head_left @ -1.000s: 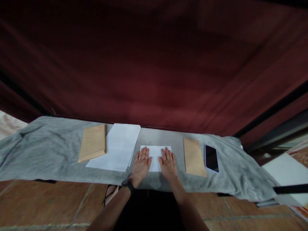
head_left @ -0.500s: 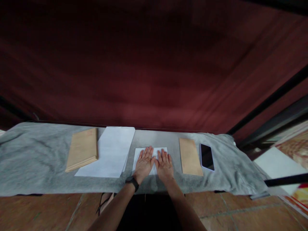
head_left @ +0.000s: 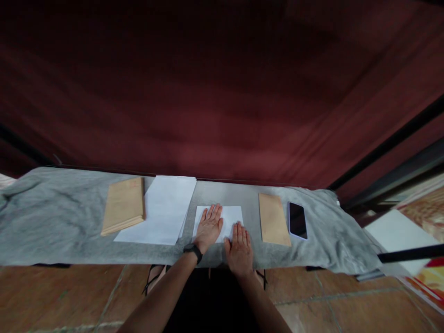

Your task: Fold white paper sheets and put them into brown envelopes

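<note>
Red sheeting (head_left: 222, 101), dark bars (head_left: 386, 145) and floor tiles (head_left: 69, 296) suggest a makeshift booth.

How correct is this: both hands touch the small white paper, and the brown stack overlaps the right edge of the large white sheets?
Not quite: the brown stack overlaps the left edge of the large white sheets, not the right, as the head view shows. The left hand and right hand both touch the small white paper.

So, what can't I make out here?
Head view:
Small white sheet: partly covered by the left hand and right hand.
Larger sheets: partly covered by the brown stack.
Reddish mark on that stack: too faint to read.
Colourful panel: cut off by the picture's right edge.
</note>
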Available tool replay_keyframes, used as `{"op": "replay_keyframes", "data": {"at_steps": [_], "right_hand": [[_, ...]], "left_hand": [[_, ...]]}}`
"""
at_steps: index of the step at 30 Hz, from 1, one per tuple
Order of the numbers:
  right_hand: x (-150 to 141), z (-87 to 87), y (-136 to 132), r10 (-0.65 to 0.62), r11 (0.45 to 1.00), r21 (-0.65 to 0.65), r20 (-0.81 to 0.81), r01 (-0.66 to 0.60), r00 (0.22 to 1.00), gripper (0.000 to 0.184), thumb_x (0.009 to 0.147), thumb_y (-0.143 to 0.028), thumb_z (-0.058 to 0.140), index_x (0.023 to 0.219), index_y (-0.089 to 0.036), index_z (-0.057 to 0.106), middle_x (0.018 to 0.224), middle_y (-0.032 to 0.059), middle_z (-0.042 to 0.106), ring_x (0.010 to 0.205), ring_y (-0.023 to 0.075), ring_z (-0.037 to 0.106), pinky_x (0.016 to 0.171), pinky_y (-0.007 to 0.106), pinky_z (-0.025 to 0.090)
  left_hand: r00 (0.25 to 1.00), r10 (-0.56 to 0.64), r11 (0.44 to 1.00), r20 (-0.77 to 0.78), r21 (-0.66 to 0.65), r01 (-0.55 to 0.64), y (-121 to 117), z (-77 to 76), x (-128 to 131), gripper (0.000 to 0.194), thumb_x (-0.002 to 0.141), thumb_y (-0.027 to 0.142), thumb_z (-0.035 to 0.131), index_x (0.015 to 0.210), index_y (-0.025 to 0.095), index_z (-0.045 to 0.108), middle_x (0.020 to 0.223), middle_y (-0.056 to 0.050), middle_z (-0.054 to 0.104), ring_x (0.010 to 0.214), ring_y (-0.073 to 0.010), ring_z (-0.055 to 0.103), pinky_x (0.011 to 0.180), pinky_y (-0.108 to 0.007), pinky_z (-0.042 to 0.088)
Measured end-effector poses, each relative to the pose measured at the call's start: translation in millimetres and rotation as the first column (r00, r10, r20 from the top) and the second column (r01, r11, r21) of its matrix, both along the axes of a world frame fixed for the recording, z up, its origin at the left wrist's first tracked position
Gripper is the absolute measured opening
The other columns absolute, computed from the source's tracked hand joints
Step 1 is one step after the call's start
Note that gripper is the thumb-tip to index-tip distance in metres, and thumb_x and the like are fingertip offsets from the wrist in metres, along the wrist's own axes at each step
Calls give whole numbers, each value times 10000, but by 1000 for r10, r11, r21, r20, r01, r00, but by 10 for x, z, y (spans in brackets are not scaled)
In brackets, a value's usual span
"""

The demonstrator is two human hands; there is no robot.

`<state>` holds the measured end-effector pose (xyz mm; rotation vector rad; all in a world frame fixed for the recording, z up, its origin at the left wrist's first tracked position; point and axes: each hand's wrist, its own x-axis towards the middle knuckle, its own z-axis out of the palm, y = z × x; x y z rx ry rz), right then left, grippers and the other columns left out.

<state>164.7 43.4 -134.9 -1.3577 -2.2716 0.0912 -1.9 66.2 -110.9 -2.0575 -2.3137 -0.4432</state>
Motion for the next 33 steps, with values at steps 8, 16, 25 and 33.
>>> {"op": "replay_keyframes", "data": {"at_steps": [8, 16, 25, 33], "right_hand": [[302, -45, -34, -35, 999, -19, 46, 35, 998, 660, 1031, -459, 379, 1559, -67, 319, 1579, 216, 375, 1437, 334, 409, 1181, 504, 311], [299, 3, -58, -47, 999, 20, 129, 44, 991, 663, 1044, -463, 346, 1529, -12, 353, 1564, 237, 390, 1446, 318, 395, 1189, 483, 303], [301, 10, -70, -48, 996, 74, 128, 39, 991, 643, 1052, -438, 313, 1540, -20, 333, 1547, 242, 417, 1430, 323, 418, 1166, 494, 333], [341, 59, -4, -16, 995, 98, 105, 6, 994, 583, 1058, -395, 303, 1505, -37, 414, 1527, 234, 452, 1416, 321, 439, 1156, 501, 354]], "left_hand": [[1000, -4, 1000, -16, -9, 3, 3, 39, 3, 541, 1017, 273, 291, 1526, 130, 404, 1596, -80, 384, 1505, -233, 297, 1254, -453, 151], [993, 91, 996, -73, -17, -93, -237, -32, -69, 604, 1036, 389, 260, 1517, 51, 396, 1587, -152, 383, 1506, -241, 295, 1246, -421, 203], [943, 316, 948, -102, 74, -310, -513, -16, -121, 620, 1024, 374, 270, 1475, -18, 436, 1525, -231, 441, 1465, -317, 371, 1213, -499, 276], [995, 2, 997, -105, 78, 6, -763, 1, 289, 546, 1035, 418, 361, 1511, 163, 435, 1580, -126, 401, 1481, -282, 345, 1211, -494, 307]]}}
